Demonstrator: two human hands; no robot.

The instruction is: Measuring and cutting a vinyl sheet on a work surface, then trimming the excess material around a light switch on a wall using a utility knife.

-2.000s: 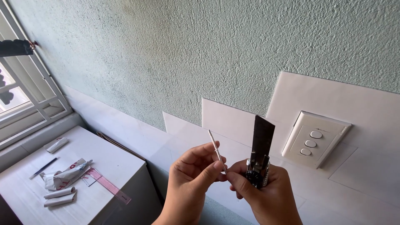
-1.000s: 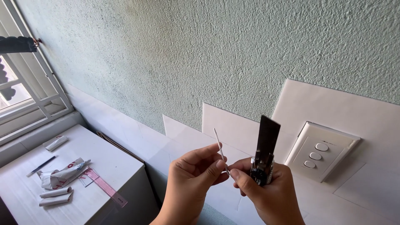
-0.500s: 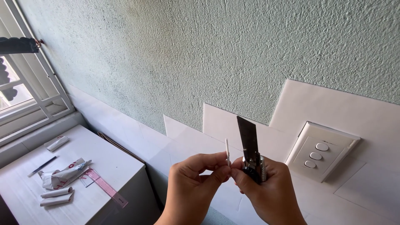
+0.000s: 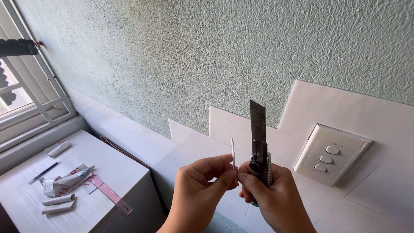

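My right hand point(image 4: 274, 196) grips a utility knife point(image 4: 259, 144) by its handle, the long dark blade pointing straight up in front of the wall. My left hand point(image 4: 202, 185) pinches a thin white strip point(image 4: 233, 156) between thumb and forefinger, held upright just left of the blade. The fingertips of both hands touch at the strip's lower end. Both hands hover in front of white sheets point(image 4: 241, 129) stuck on the textured green wall.
A white switch plate point(image 4: 331, 154) with three buttons sits on the wall at right. At lower left a white cabinet top point(image 4: 108, 162) carries a pink ruler point(image 4: 108, 193), a crumpled wrapper point(image 4: 67, 181), white rolls point(image 4: 58, 204) and a pen point(image 4: 42, 172). A window frame point(image 4: 39, 108) is at far left.
The knife blade has swung from tilting right to upright, shifting slightly left. The white strip has turned upright and come closer to the blade. Both hands stay together.
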